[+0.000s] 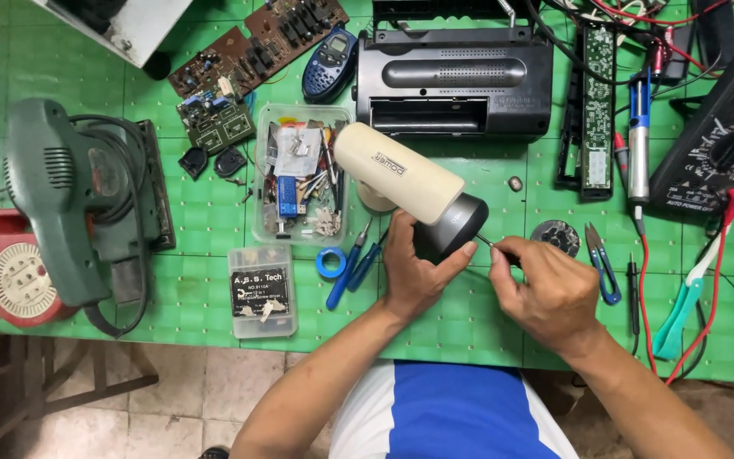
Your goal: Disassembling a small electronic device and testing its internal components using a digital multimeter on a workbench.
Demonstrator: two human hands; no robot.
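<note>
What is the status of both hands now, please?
Left hand grips hair dryer at dark end. Right hand holds screwdriver, tip at dryer. Nothing between them.

A cream hair dryer (401,183) with dark nozzle end lies tilted above the green mat.

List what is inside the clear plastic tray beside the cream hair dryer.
The clear tray holds a jumble of small electronic parts, a blue component and metal bits. The hair dryer, steadied by the left hand, overhangs its right edge, hiding whatever lies there.
</note>
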